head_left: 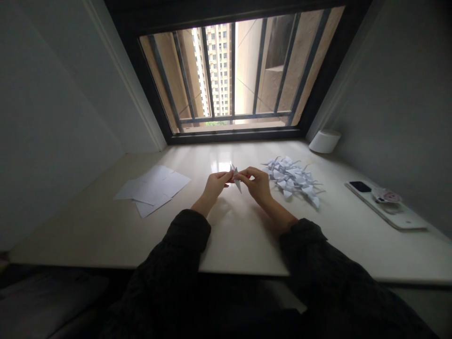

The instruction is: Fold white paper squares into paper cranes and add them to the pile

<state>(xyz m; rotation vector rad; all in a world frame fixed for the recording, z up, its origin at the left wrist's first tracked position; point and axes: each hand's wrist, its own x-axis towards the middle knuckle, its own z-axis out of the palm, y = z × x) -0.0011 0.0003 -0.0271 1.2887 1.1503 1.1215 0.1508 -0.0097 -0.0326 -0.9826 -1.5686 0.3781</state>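
A small white paper crane (238, 184) is held up over the middle of the white sill, its pointed tips sticking out above and below my fingers. My left hand (216, 185) pinches it from the left side. From the right, my right hand (257, 182) grips it between thumb and fingertips. The part between the fingers is hidden. Just right of my right hand lies a pile of several folded paper cranes (291, 176). Flat white paper sheets (158, 186) overlap one another to the left of my left hand.
A white phone (381, 207) with a round grip on its back lies at the right. Near the window's right corner stands a white cylinder (325, 141). The dark-framed barred window (233, 136) closes off the back, and the sill's front edge (243, 273) runs below my forearms.
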